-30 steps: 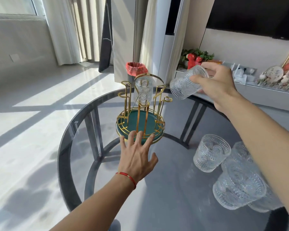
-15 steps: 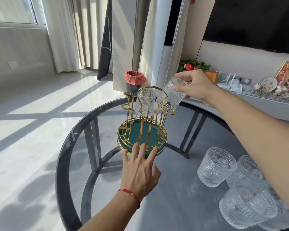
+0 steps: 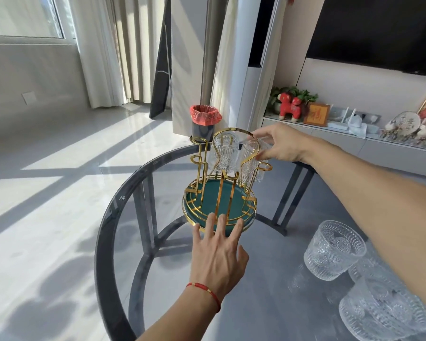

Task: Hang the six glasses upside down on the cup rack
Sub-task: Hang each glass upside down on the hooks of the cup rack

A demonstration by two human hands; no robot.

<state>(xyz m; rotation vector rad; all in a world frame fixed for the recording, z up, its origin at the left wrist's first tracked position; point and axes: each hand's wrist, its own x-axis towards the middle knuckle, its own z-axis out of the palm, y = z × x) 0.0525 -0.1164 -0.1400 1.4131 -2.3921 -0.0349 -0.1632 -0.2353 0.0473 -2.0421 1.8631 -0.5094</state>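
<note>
A gold wire cup rack [image 3: 219,190] with a round green base stands on the glass table. One ribbed glass [image 3: 225,153] hangs upside down on a far peg. My right hand [image 3: 279,146] grips the bottom of a second ribbed glass [image 3: 251,166], which is upside down over the peg to the right. My left hand [image 3: 219,254] lies flat on the table with its fingertips touching the rack's near rim. Several more glasses stand upright at the lower right, the nearest to the rack being a patterned one [image 3: 333,249]; my right forearm hides part of them.
The round glass table [image 3: 113,217] has a dark rim and a dark frame beneath. A bin with a red bag [image 3: 204,124] stands on the floor behind it. A low cabinet with ornaments [image 3: 354,126] runs along the right wall.
My right hand has turned the glass from tilted to upside down and lowered it onto the rack's right peg. My left hand has stayed at the rack's base.
</note>
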